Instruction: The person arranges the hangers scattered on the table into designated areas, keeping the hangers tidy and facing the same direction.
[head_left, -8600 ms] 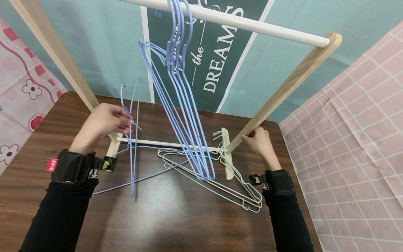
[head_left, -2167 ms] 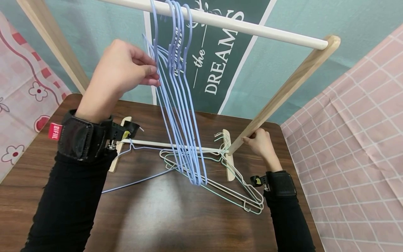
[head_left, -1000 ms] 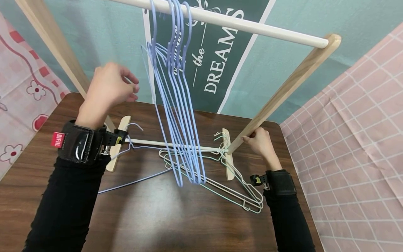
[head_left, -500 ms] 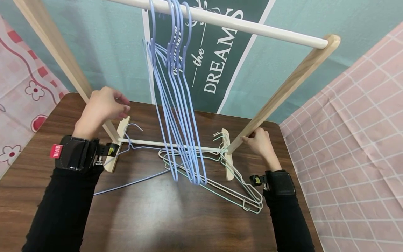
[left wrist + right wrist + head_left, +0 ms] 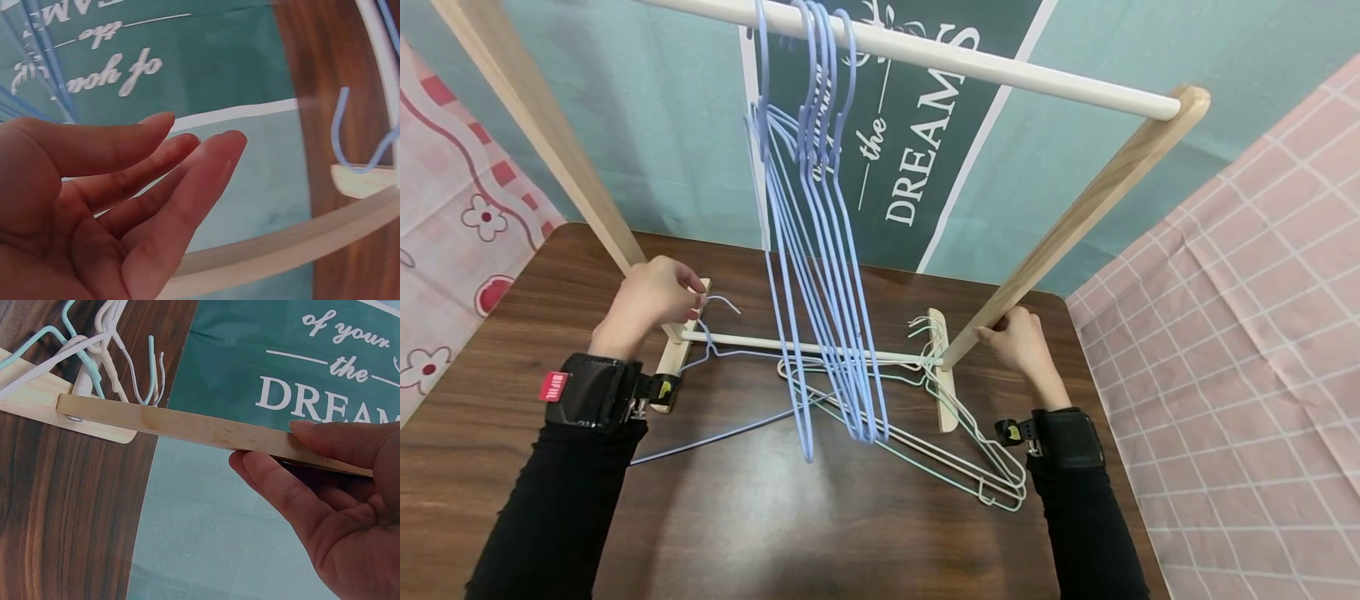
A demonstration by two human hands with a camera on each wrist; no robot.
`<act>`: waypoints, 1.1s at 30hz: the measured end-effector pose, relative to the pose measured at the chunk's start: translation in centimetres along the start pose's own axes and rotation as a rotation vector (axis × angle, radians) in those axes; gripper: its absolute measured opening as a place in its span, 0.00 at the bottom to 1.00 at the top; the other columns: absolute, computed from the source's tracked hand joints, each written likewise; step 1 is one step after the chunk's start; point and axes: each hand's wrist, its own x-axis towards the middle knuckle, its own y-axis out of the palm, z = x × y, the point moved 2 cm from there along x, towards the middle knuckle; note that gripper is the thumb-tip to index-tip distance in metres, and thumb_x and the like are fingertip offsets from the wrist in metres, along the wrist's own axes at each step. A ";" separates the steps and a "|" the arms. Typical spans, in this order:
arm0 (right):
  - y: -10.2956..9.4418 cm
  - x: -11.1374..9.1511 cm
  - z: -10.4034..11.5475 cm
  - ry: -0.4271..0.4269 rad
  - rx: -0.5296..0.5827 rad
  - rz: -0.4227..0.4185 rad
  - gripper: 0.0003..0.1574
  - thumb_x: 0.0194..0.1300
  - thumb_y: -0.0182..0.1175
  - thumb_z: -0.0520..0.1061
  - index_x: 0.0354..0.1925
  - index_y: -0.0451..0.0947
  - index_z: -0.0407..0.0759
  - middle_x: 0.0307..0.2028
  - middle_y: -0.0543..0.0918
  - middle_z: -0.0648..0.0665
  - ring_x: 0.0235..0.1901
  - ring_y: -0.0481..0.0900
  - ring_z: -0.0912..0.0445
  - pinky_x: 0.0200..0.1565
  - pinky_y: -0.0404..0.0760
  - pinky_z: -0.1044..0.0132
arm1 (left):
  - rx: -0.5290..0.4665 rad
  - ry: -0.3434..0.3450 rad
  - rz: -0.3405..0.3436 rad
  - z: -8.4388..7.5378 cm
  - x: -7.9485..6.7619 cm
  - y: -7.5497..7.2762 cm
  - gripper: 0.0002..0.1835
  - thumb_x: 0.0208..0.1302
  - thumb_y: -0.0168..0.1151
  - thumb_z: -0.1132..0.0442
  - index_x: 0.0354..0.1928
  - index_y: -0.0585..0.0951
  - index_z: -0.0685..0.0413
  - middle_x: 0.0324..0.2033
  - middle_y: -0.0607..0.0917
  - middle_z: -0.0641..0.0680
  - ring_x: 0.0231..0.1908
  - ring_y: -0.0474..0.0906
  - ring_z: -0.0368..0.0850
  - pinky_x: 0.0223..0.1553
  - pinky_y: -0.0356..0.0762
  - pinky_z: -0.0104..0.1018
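My left hand (image 5: pixel 651 300) is empty, low beside the rack's left post (image 5: pixel 576 175). In the left wrist view the thumb and relaxed fingers (image 5: pixel 203 178) have a gap between them. Just right of this hand is the hook (image 5: pixel 724 300) of a blue clothes hanger lying on the table. My right hand (image 5: pixel 1018 337) grips the lower part of the rack's right wooden post (image 5: pixel 1075 217); the right wrist view shows the thumb on one side of the post (image 5: pixel 187 428) and fingers on the other. Several blue hangers (image 5: pixel 820 150) hang from the white rail (image 5: pixel 985 67).
White and pale green hangers (image 5: pixel 1000 445) lie across the rack's low crossbar (image 5: pixel 752 342), near the right foot (image 5: pixel 946 404). A left foot (image 5: pixel 670 367) stands on the brown table (image 5: pixel 760 533). Cloth backdrops surround it, the pink grid one (image 5: pixel 1240 333) at right.
My left hand raised a blue hanger from the table to the rail, let it go there, and came back down to the left. That hanger sways slightly. My right hand stays on the post.
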 end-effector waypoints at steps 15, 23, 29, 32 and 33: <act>0.0 0.0 0.1 -0.003 -0.002 -0.008 0.14 0.60 0.60 0.38 0.39 0.77 0.25 0.29 0.80 0.30 0.18 0.74 0.52 0.20 0.66 0.65 | 0.052 -0.064 0.035 4.3 0.7 3.6 0.08 0.54 0.59 0.67 0.33 0.81 0.65 0.16 0.79 0.50 0.24 0.73 0.46 0.23 0.65 0.34; 0.0 0.1 0.1 -0.005 -0.008 -0.012 0.14 0.60 0.60 0.38 0.39 0.77 0.25 0.29 0.80 0.30 0.19 0.74 0.52 0.20 0.66 0.65 | 0.097 -0.080 0.068 5.8 1.2 4.9 0.06 0.52 0.62 0.66 0.30 0.81 0.63 0.27 0.80 0.59 0.29 0.72 0.53 0.26 0.68 0.38; 0.0 0.0 0.1 -0.010 -0.007 -0.013 0.14 0.60 0.60 0.38 0.39 0.77 0.25 0.29 0.80 0.30 0.19 0.74 0.51 0.20 0.66 0.65 | 0.091 -0.086 0.084 6.8 1.7 5.7 0.07 0.52 0.61 0.66 0.32 0.81 0.64 0.28 0.80 0.59 0.30 0.73 0.54 0.27 0.68 0.39; 0.0 0.0 0.1 -0.012 -0.006 -0.011 0.14 0.60 0.60 0.38 0.39 0.77 0.25 0.29 0.80 0.30 0.19 0.74 0.52 0.20 0.66 0.65 | 0.099 -0.066 0.074 7.1 1.8 6.0 0.07 0.51 0.60 0.66 0.30 0.81 0.63 0.27 0.80 0.58 0.30 0.73 0.54 0.27 0.68 0.39; 0.0 0.0 0.0 -0.012 -0.006 -0.010 0.14 0.60 0.60 0.38 0.39 0.77 0.25 0.29 0.80 0.30 0.18 0.73 0.52 0.20 0.65 0.65 | 0.102 -0.060 0.071 7.1 1.8 6.1 0.07 0.51 0.59 0.66 0.30 0.81 0.63 0.26 0.80 0.59 0.30 0.73 0.54 0.27 0.68 0.40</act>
